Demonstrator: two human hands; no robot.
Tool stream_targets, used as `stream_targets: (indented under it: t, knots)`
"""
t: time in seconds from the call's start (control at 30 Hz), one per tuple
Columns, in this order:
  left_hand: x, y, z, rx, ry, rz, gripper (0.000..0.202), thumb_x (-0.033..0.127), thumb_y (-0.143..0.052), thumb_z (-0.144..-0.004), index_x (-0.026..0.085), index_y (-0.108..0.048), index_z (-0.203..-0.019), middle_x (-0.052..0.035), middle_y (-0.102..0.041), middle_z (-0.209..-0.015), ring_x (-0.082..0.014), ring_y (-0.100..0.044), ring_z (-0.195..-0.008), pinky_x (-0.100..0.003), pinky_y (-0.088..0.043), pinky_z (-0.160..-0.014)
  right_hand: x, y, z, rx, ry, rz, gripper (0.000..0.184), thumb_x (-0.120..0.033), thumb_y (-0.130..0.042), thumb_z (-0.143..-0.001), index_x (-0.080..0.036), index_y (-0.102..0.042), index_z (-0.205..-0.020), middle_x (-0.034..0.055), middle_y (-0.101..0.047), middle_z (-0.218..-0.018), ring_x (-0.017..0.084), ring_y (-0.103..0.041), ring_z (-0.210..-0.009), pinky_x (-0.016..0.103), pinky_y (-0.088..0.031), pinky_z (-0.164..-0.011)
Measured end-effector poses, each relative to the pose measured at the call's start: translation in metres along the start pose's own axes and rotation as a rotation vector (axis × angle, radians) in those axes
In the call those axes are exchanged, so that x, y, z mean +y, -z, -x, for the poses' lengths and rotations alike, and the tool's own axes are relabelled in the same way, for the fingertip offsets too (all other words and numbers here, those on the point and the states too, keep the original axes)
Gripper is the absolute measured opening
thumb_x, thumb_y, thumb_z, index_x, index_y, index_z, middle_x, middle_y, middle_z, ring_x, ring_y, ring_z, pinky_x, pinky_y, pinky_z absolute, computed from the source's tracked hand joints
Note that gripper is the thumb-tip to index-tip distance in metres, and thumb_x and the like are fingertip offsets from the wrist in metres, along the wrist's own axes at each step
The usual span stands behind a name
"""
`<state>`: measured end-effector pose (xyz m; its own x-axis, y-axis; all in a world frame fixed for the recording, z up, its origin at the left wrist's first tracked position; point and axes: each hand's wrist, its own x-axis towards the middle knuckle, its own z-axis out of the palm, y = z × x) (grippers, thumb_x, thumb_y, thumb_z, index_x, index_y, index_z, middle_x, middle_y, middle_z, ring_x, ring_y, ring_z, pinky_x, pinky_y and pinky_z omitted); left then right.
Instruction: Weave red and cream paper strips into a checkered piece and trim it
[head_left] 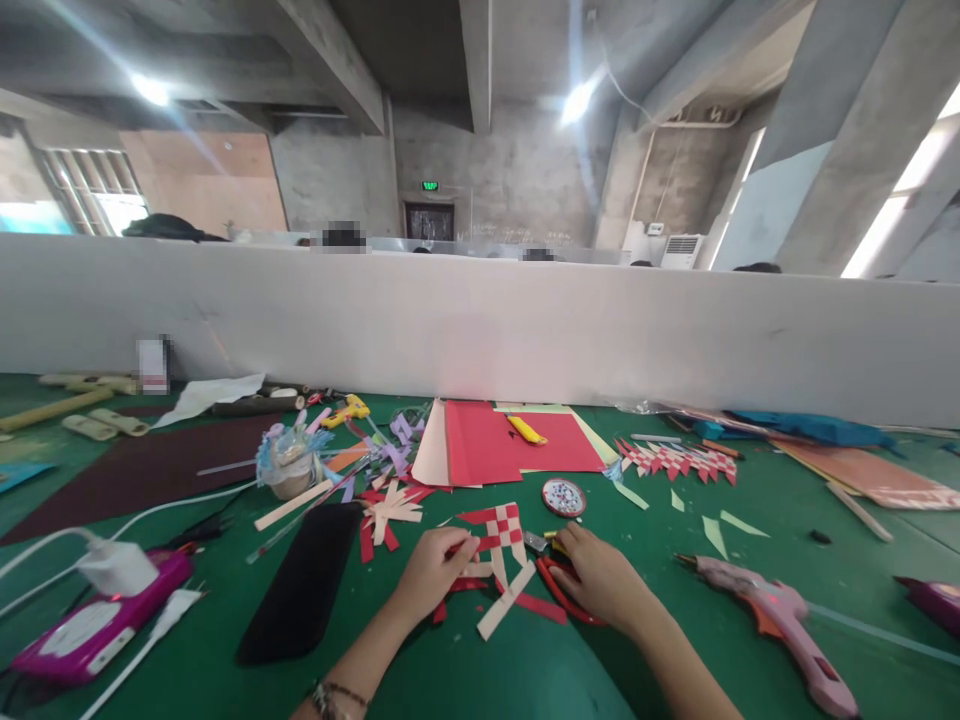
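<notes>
My left hand (439,575) pinches the left side of a small woven piece of red and cream paper strips (504,528). Its checkered part lies flat, and loose strip ends (506,600) fan out toward me. My right hand (600,575) is curled over a pair of red-handled scissors (566,592), just right of the weave. A yellow and black piece with a metal end (536,542) shows at its fingertips, partly hidden by the fingers. Beyond the hands lies a round container of small beads (563,497). A pile of cut strips (391,512) sits left of the weave.
Red paper sheets (480,450) with a yellow utility knife (527,430) lie ahead, near a finished-looking woven band (679,460). A pink glue gun (780,615) rests right; a black phone (304,580) and a purple power strip (105,620) lie left. A white partition (480,330) stands behind.
</notes>
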<state>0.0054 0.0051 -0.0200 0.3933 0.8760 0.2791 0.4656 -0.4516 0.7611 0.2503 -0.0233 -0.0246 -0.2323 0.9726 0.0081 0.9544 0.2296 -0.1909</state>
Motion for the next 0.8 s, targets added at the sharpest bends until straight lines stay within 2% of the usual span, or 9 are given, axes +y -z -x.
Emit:
stream_targets:
  t: [0.1,0.2,0.33,0.43,0.53,0.63,0.8]
  knots:
    - [0.0,0.001,0.0,0.0,0.008,0.004,0.045,0.042,-0.037,-0.088,0.017,-0.054,-0.054,-0.0005,-0.054,-0.052,-0.0152,-0.054,-0.055,-0.023,-0.039,-0.058,0.003,-0.001,-0.001,0.039,0.019,0.005,0.021,-0.03,-0.041,-0.087,-0.017,-0.058,-0.089,0.0083,-0.059,-0.093,0.02,-0.057,-0.086,0.027,-0.041,-0.07]
    - [0.001,0.001,0.001,0.003,0.01,0.003,0.044,0.042,-0.038,-0.087,0.017,-0.055,-0.055,-0.0008,-0.055,-0.054,-0.0154,-0.054,-0.057,-0.024,-0.039,-0.059,0.002,-0.001,-0.003,0.147,0.002,0.07,0.023,-0.026,-0.038,-0.089,-0.017,-0.059,-0.084,0.0081,-0.058,-0.091,0.02,-0.057,-0.086,0.028,-0.041,-0.07]
    - [0.001,-0.001,0.002,-0.023,0.015,0.001,0.043,0.043,-0.039,-0.086,0.017,-0.058,-0.057,-0.0014,-0.058,-0.058,-0.0154,-0.055,-0.059,-0.023,-0.039,-0.059,-0.002,-0.002,-0.006,0.282,0.039,0.122,0.017,-0.02,-0.042,-0.087,-0.018,-0.058,-0.087,0.0075,-0.059,-0.091,0.021,-0.057,-0.084,0.031,-0.042,-0.072]
    - [0.001,-0.002,0.001,-0.044,0.026,0.001,0.039,0.043,-0.043,-0.084,0.017,-0.058,-0.059,-0.0013,-0.059,-0.06,-0.0157,-0.055,-0.061,-0.023,-0.039,-0.06,-0.005,-0.003,-0.007,0.319,0.091,0.079,0.021,-0.013,-0.038,-0.087,-0.018,-0.058,-0.089,0.0073,-0.058,-0.092,0.019,-0.057,-0.084,0.028,-0.044,-0.072]
    - [0.001,-0.001,0.0,-0.041,0.032,0.018,0.037,0.043,-0.045,-0.083,0.017,-0.058,-0.06,-0.0013,-0.059,-0.061,-0.016,-0.055,-0.062,-0.023,-0.039,-0.06,-0.008,-0.003,-0.007,0.293,0.111,0.035,0.03,-0.006,-0.03,-0.087,-0.018,-0.059,-0.088,0.0074,-0.057,-0.093,0.017,-0.056,-0.087,0.024,-0.043,-0.071]
    - [0.001,0.0,0.0,-0.037,0.033,0.031,0.038,0.044,-0.045,-0.083,0.017,-0.057,-0.059,-0.001,-0.059,-0.06,-0.0159,-0.055,-0.061,-0.023,-0.039,-0.06,-0.01,0.0,-0.005,0.211,0.064,0.009,0.033,-0.004,-0.031,-0.085,-0.019,-0.059,-0.093,0.0066,-0.059,-0.095,0.016,-0.058,-0.084,0.021,-0.042,-0.066]
    - [0.001,0.0,0.001,-0.021,0.026,0.055,0.038,0.044,-0.045,-0.083,0.017,-0.057,-0.058,-0.0011,-0.058,-0.06,-0.0164,-0.055,-0.06,-0.024,-0.04,-0.061,-0.01,0.003,-0.004,0.123,-0.018,-0.044,0.028,-0.014,-0.034,-0.087,-0.022,-0.059,-0.098,0.0049,-0.064,-0.086,0.016,-0.061,-0.08,0.019,-0.038,-0.062]
